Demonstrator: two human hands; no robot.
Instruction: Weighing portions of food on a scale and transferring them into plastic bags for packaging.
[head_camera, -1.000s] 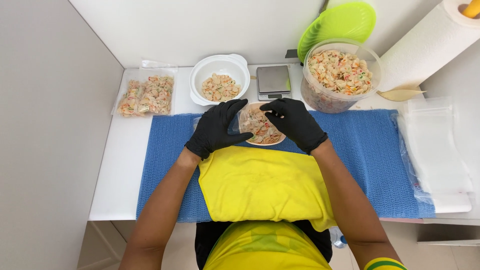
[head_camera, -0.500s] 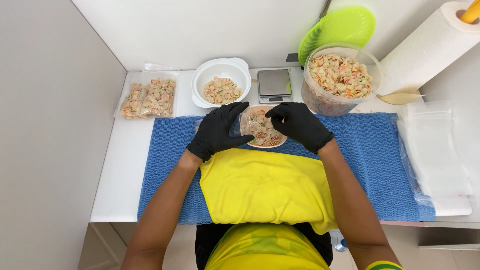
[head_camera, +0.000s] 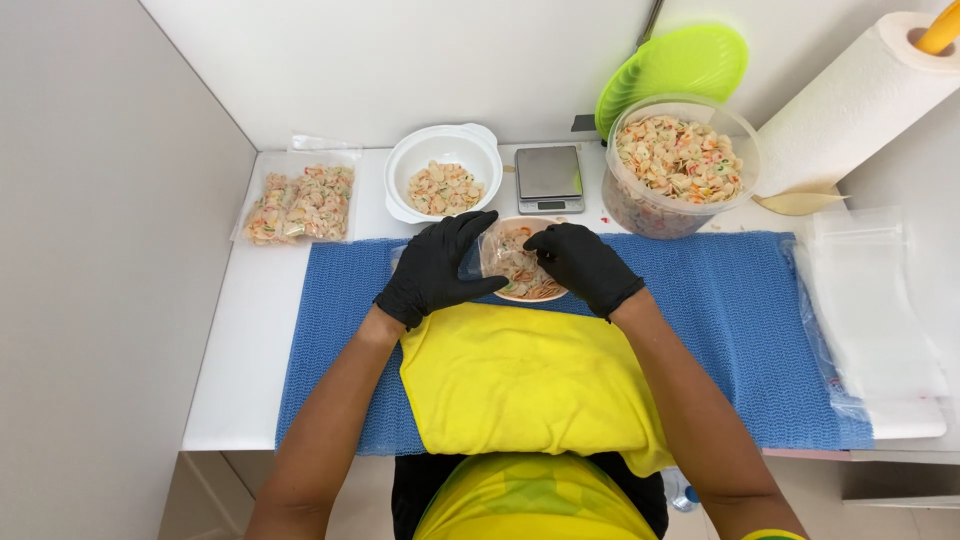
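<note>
Both hands in black gloves, working at the middle of the blue mat (head_camera: 720, 310) on the white surface (head_camera: 240, 370). Left hand (head_camera: 436, 268) spread wide, fingers fanned, palm pressed on one end of a clear plastic bag (head_camera: 478, 258), thumb tucked under toward the bowl. Right hand (head_camera: 582, 266) curled, fingertips pinched on the rim of a small shallow bowl (head_camera: 520, 268) filled with pale, orange-flecked snack pieces, bowl tipped toward the bag's mouth. Bag and bowl touching, both just beyond the folded yellow cloth (head_camera: 530, 385) lying on the mat near the body.

Behind the hands, on the bare surface: white round dish (head_camera: 442, 176) holding more of the same pieces, then a small digital scale (head_camera: 549, 178) just beside it, then a big clear tub (head_camera: 676, 165) heaped with pieces. Green plate-like lid (head_camera: 676, 66) leaning upright against the wall behind the tub. Far left, a filled, flat bag of pieces (head_camera: 298, 200) lying well apart from the hands. Far right, a roll of paper towel (head_camera: 860, 105) tilted on its holder, and a stack of empty clear bags (head_camera: 868, 310) overlapping the mat's right edge.
</note>
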